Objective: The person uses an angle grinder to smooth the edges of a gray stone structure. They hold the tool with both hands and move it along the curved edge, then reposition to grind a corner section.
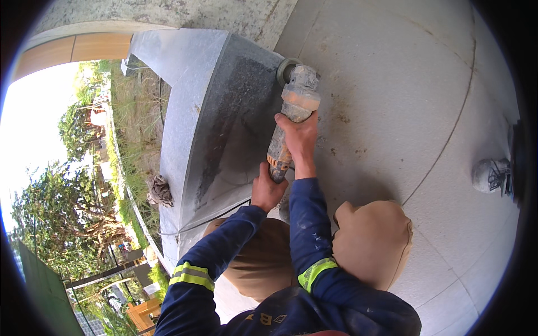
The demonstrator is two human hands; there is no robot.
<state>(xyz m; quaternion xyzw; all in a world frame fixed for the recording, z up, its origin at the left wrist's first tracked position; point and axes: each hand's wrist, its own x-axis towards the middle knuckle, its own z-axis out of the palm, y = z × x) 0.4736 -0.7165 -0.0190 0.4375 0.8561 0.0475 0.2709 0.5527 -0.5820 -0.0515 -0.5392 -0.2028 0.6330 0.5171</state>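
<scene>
An angle grinder (278, 143), dusty and orange-grey, is held in both my hands. My left hand (268, 190) is closed around its rear end. Further forward, my right hand (300, 137) wraps the body just behind the grinder's head. The round disc (287, 71) at the far end is at the right edge of a grey stone ledge (235, 112), by its dark side face. Whether the disc touches the stone, I cannot tell. A thin cord (221, 214) runs leftward from near my left hand, across the ledge's near end.
Right of the ledge spreads a dusty pale floor (392, 101) with joint lines. A crumpled brown cloth (159, 190) lies at the ledge's left edge, with plants beyond. My bent knees (374, 243) are close below the grinder. A whitish rounded object (490, 175) stands far right.
</scene>
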